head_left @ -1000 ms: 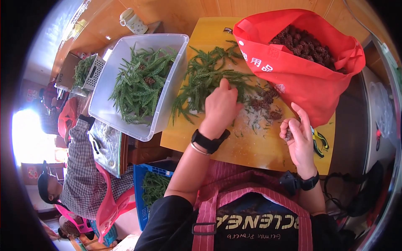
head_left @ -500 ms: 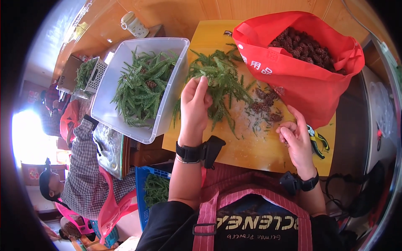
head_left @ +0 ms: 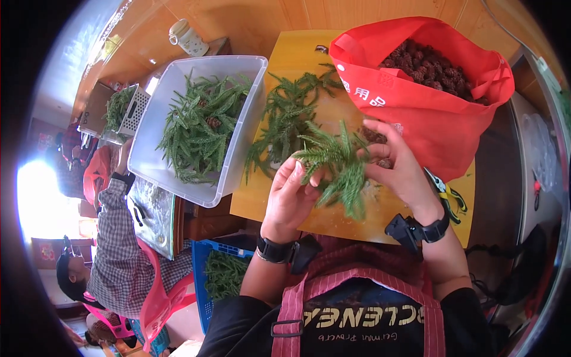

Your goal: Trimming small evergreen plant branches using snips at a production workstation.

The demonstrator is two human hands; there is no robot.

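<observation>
My left hand [head_left: 288, 196] is closed on a green artificial pine sprig [head_left: 339, 163], thumb and fingers pinching its stem end just above the yellow board [head_left: 273, 213]. The sprig's needles fan out to the right and are partly smeared by motion. My right hand [head_left: 404, 172] reaches in from the right with its fingers apart, at the sprig's tips; whether they touch it I cannot tell. More green sprigs [head_left: 288, 113] lie behind my left hand. Brown pine cones [head_left: 373, 134] are partly hidden behind my right fingers.
A clear plastic bin [head_left: 138, 152] of sprigs stands at the left. At the back right is a red bag [head_left: 434, 137] full of pine cones. Yellow-handled pliers [head_left: 455, 202] lie by my right wrist. Another person [head_left: 116, 238] sits at the far left, near a blue basket [head_left: 205, 297].
My left hand has lifted a sprig off the pile and drawn it toward me and to the right. My right hand has moved left and away from me, to the sprig.
</observation>
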